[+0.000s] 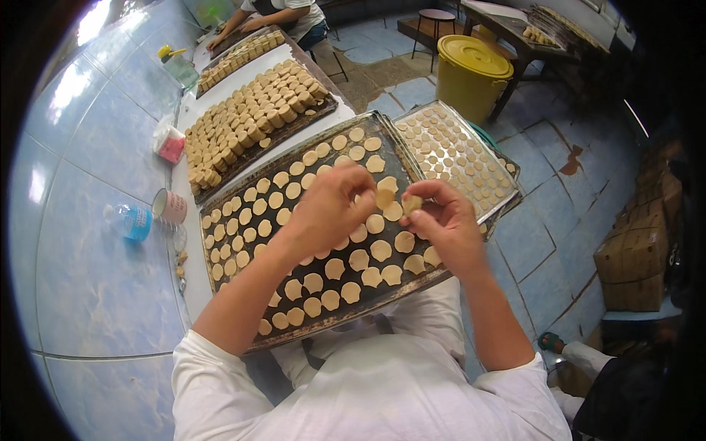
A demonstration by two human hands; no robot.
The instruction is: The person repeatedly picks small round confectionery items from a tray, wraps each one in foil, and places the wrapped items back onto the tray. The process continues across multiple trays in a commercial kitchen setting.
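Note:
Rows of thin, flat dough rounds lie on a dark metal baking tray in front of me. Above the tray's middle, my left hand holds one thin dough round at its fingertips. My right hand, just right of it over the tray's right part, pinches a small piece of dough between thumb and fingers. Beyond the tray, many thick, short dough pieces stand packed together on another dark tray.
A shiny metal tray with small dough rounds lies at the right. A cup, a bottle of blue liquid and a plastic bag line the tiled wall. A person sits at the far end. A yellow lidded bin stands behind.

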